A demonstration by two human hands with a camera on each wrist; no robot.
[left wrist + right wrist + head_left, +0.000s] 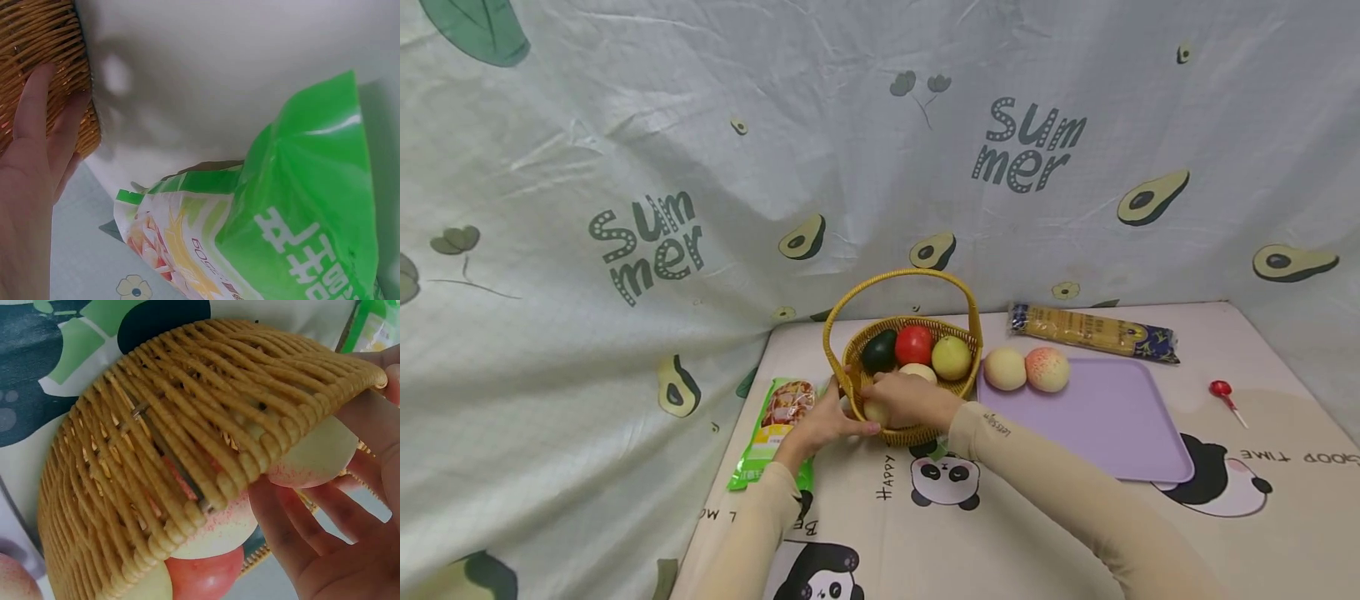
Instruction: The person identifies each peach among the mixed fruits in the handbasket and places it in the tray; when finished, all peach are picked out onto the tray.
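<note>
A woven basket (917, 435) with a tall arched handle stands near the table's back. It holds a dark green avocado-like fruit (879, 352), a red tomato-like one (914, 346), a yellow-green round fruit (951, 358) and a pale peach (917, 372). My right hand (912, 398) reaches in at the front left, its thumb and fingers around another pale peach (315, 453) beside the rim. Against the basket's left side rests my left hand (831, 421), its fingers (34, 103) fairly straight on the wicker in the left wrist view. The thumb lies along the basket's front.
Left of the basket lies a green food packet (781, 417), close to the left forearm. Two peaches, one pale (1004, 368) and one redder (1047, 369), sit on a purple tray (1120, 425) at the right. Behind it lies a noodle packet (1090, 327); farther right, a red lollipop (1221, 388).
</note>
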